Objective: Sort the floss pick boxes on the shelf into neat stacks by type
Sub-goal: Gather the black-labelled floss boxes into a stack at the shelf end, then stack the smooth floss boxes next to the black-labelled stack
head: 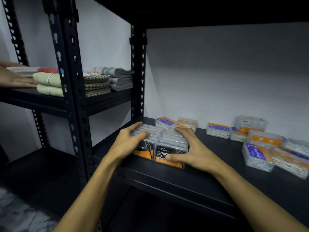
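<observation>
Charcoal boxes [160, 146] sat at the shelf's [209, 186] left front. Our left hand [128, 141] and right hand [189, 148] gripped their outer sides; light, stiff, likely slippery plastic. Unsorted orange boxes [264, 144] lay rightward.

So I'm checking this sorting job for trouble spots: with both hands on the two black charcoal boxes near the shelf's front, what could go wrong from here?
1. The charcoal boxes sit close to the shelf's front edge; a pull by the left hand or right hand might tip one off.
2. Pushed back instead, they could knock the small boxes behind them.
3. The orange and purple boxes on the right lie jumbled and overlapping, so types may get mixed when stacked.
</observation>
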{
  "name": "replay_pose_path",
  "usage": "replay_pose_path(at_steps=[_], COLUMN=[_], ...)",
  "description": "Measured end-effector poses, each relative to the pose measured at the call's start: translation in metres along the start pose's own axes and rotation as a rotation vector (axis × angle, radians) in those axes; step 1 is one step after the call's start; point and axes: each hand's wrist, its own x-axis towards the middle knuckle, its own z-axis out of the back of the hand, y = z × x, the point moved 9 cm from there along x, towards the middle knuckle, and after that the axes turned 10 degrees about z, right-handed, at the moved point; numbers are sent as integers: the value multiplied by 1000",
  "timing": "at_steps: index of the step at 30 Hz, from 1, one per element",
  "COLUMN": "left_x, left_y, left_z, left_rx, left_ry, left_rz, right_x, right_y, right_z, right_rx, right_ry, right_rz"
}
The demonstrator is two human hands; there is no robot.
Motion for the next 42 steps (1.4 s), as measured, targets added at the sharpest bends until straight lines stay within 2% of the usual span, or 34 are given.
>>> replay_pose_path(at_steps=[17,21,24,26,28,31,34,36,39,42], left_x=[-4,-5,-7,-11,-14,-20,-19,-16,1,24], left_y=[-5,-2,1,-1,-6,-34,-88,-126,-156,-153], left_z=[0,2,11,16,19,23,7,-20,-79,-137], left_rx=[-19,-127,-277,-281,-218,-2,239,356,548,817], left_ry=[-36,-36,-61,-95,-126,-205,-227,-180,-2,143], left_rz=[-28,-15,-8,-19,-44,-163,-345,-421,-412,-307], right_x=[-4,-9,-15,-22,-36,-66,-98,-121,-143,-153], right_y=[4,4,4,2,-1,-8,-21,-29,-42,-67], right_z=[2,5,18,36,58,91,120,139,156,155], right_rx=[-37,-11,98,161,158,-14,-242,-346,-480,-572], right_ry=[-48,-60,-152,-269,-405,-579,-626,-655,-614,-442], right_rz=[10,-1,-12,-20,-47,-52,-14,-22,-83,-242])
